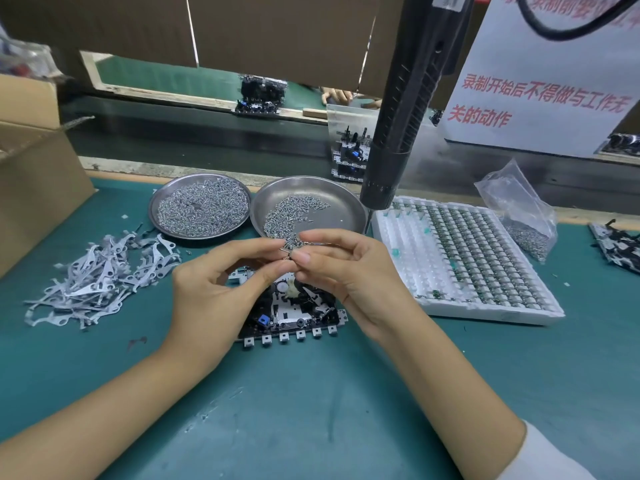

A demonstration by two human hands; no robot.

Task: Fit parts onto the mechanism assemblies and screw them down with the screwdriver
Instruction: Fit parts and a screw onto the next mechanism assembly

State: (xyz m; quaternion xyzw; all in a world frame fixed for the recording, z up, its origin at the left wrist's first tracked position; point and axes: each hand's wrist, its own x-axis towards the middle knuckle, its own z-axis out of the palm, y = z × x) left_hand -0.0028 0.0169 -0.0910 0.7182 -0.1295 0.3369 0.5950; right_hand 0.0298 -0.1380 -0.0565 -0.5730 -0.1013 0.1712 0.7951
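- Matting of teal green (pixel 311 410) covers the bench across the whole lower half of the frame.
- Brown cardboard box (pixel 31 168) stands at the left edge, flaps open.
- Black electric screwdriver (pixel 405 109) hangs tilted from the top right of centre, its tip just above the right rim of the nearer dish.
- White foam tray (pixel 485 308) at centre right holds rows of small green-and-metal parts.
- Heap of flat grey metal levers (pixel 100 275) lies at centre left.
- Two round steel dishes sit side by side above centre: the left dish (pixel 154 216) is full of small springs, the right dish (pixel 346 209) holds a crescent of screws.
- Black mechanism assembly with a blue part and a row of metal tabs (pixel 294 320) lies on the matting at the centre, partly hidden under both hands.
- Clear plastic bag (pixel 519 209) with more small metal pieces slumps at the right, beyond the tray.
- Left hand (pixel 214 285) is raised over the assembly, thumb and forefinger closed in a pinch on a tiny metal spring (pixel 286 255).
- Right hand (pixel 346 268) meets it fingertip to fingertip, also pinching that spring; its other fingers are curled.
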